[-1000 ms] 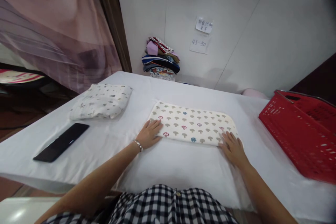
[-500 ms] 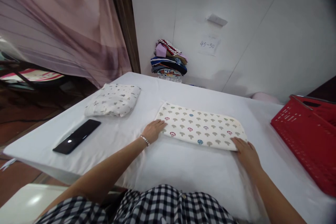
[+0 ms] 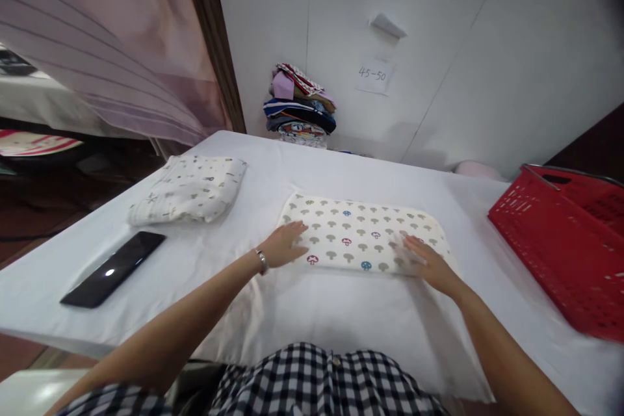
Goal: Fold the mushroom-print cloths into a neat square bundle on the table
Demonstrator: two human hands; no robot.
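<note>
A white cloth with a mushroom print (image 3: pixel 361 234), folded into a long flat strip, lies on the white-covered table (image 3: pixel 331 318) in front of me. My left hand (image 3: pixel 283 244) rests at the strip's left end, fingers spread, with a bracelet on the wrist. Over the right part of the cloth is my right hand (image 3: pixel 429 264), its fingers outstretched and somewhat blurred; whether it touches the fabric I cannot tell. Neither hand grips anything.
To the left lie another folded white printed cloth (image 3: pixel 190 190) and a black phone (image 3: pixel 113 270). A red plastic basket (image 3: pixel 550 240) stands at the right edge. Behind the table, a pile of folded clothes (image 3: pixel 299 107) rises against the wall, near a curtain (image 3: pixel 121 32).
My right hand has moved left from the cloth's right corner onto its printed surface. My left hand has opened its fingers wider at the left end. The view has shifted slightly.
</note>
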